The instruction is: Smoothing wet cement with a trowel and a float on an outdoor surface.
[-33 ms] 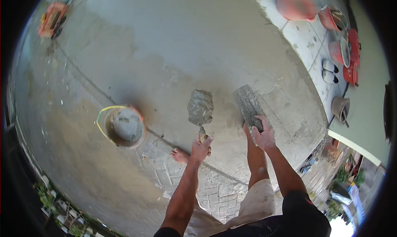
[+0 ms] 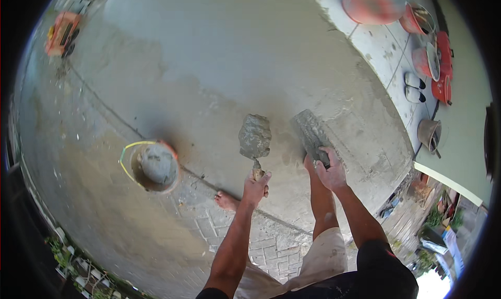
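My left hand (image 2: 254,188) is closed around the wooden handle of a trowel (image 2: 258,166). A thick lump of wet grey mortar (image 2: 255,136) covers its blade, held in front of me. My right hand (image 2: 331,174) grips a flat rectangular float (image 2: 312,135) smeared with mortar, just right of the trowel and apart from it. Whether the float touches the surface beneath, I cannot tell. To the left stands a bucket (image 2: 137,168) with a yellow-green handle and grey mortar (image 2: 157,163) inside. Wet grey screed (image 2: 219,49) spreads ahead.
My bare feet stand apart, the left one (image 2: 226,200) near a straight seam beside brick paving (image 2: 266,245). Red tubs and buckets (image 2: 370,7) and a pair of slippers (image 2: 414,87) line pale tiles at right. An orange machine (image 2: 63,34) sits far left; plants (image 2: 60,254) edge the lower left.
The view has shifted slightly, so the bucket sits a little lower and farther left. Both hands keep hold of their tools, in nearly the same places.
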Available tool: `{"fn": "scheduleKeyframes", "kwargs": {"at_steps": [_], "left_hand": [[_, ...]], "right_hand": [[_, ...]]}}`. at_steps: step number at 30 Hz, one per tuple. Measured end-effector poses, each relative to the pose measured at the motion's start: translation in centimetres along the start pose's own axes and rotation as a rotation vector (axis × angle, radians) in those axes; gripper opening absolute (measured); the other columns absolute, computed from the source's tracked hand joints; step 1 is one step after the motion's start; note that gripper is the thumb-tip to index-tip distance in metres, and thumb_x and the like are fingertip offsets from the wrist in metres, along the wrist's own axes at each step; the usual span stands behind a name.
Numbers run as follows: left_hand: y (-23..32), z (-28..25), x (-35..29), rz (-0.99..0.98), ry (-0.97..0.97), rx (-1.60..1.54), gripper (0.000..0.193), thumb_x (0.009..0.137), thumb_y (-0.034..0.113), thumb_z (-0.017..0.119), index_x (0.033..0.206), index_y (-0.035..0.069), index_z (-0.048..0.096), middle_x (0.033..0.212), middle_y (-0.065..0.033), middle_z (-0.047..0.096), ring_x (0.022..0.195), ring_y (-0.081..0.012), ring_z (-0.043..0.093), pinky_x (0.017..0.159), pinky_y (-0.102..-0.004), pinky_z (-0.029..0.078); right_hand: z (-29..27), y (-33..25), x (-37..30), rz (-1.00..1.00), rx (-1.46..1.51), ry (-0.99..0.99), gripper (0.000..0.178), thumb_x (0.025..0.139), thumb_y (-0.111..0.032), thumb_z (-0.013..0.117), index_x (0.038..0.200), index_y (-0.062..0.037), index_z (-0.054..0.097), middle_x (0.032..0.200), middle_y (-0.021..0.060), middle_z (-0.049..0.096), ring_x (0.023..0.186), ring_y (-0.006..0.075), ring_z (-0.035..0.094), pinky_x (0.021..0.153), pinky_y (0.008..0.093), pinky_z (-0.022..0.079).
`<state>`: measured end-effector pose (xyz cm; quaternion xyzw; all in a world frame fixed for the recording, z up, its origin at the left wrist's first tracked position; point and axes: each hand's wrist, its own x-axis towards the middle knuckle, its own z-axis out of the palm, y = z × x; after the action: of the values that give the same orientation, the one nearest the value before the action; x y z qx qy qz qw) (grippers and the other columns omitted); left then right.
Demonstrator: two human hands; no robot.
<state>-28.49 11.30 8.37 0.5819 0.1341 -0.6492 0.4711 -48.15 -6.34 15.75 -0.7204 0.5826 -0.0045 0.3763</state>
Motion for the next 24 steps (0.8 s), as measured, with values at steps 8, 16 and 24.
{"fn": "scheduleKeyframes", "kwargs": {"at_steps": [8, 16, 24], "left_hand": [[3.2, 23.4, 10.1, -0.129, -0.194, 0.117, 0.023, 0.092, 0.023, 0.073, 0.09, 0.015, 0.052, 0.068, 0.0063, 0.046, 0.053, -0.005, 0.043, 0.044, -0.0245, 0.036], [3.6, 34.0, 17.0, -0.138, -0.207, 0.278, 0.02, 0.094, 0.021, 0.071, 0.087, 0.015, 0.053, 0.072, 0.0067, 0.048, 0.054, -0.0042, 0.041, 0.045, -0.0238, 0.03], [6.7, 28.5, 15.3, -0.021, 0.093, 0.325, 0.021, 0.094, 0.021, 0.07, 0.095, 0.016, 0.05, 0.071, 0.0061, 0.046, 0.052, -0.0055, 0.043, 0.043, -0.024, 0.035]], "right_hand": [[-6.0, 9.1, 11.9, -0.036, -0.062, -0.05, 0.039, 0.091, -0.031, 0.059, 0.129, -0.0211, 0.054, 0.104, 0.0195, 0.071, 0.092, 0.0451, 0.068, 0.082, 0.056, 0.054], [-10.4, 19.8, 27.5, 0.223, -0.123, -0.056, 0.036, 0.093, -0.032, 0.06, 0.127, -0.0221, 0.05, 0.09, 0.023, 0.07, 0.083, 0.0468, 0.068, 0.073, 0.0567, 0.055], [-11.8, 28.4, 28.1, 0.096, 0.033, 0.323, 0.036, 0.091, -0.029, 0.064, 0.125, -0.023, 0.055, 0.089, 0.0196, 0.071, 0.079, 0.0481, 0.067, 0.069, 0.0547, 0.055]]}}
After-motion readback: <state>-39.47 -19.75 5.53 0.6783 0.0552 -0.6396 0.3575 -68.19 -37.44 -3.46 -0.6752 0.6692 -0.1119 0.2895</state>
